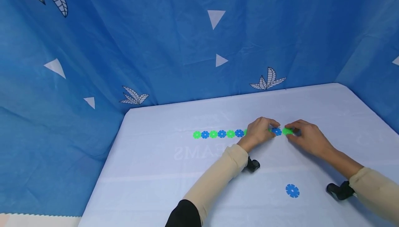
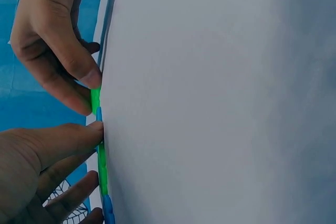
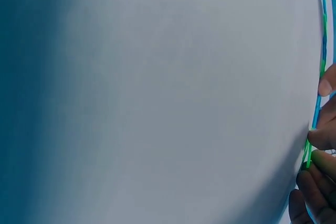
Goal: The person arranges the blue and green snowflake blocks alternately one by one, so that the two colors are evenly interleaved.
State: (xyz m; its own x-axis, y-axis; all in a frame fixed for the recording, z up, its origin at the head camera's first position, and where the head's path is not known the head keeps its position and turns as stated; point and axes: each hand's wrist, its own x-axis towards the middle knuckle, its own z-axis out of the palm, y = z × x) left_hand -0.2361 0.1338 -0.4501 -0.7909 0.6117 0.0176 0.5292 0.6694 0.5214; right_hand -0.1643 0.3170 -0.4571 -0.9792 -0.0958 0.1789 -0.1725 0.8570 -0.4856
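Note:
A row of flat, notched plastic discs (image 1: 222,134), green and blue by turns, lies across the white table. At its right end my left hand (image 1: 258,130) pinches a blue notched disc (image 1: 276,131) between thumb and fingers. My right hand (image 1: 310,138) holds a green notched disc (image 1: 287,131) by its edge, right beside the blue one. In the left wrist view the green disc (image 2: 95,100) meets the blue disc edge to edge; whether their slots interlock I cannot tell. The left hand covers part of the row.
One loose blue disc (image 1: 292,190) lies nearer the front, between the forearms. Black wrist devices (image 1: 339,190) hang under both wrists. A blue patterned cloth (image 1: 187,46) rises behind and beside the white tabletop (image 1: 149,157).

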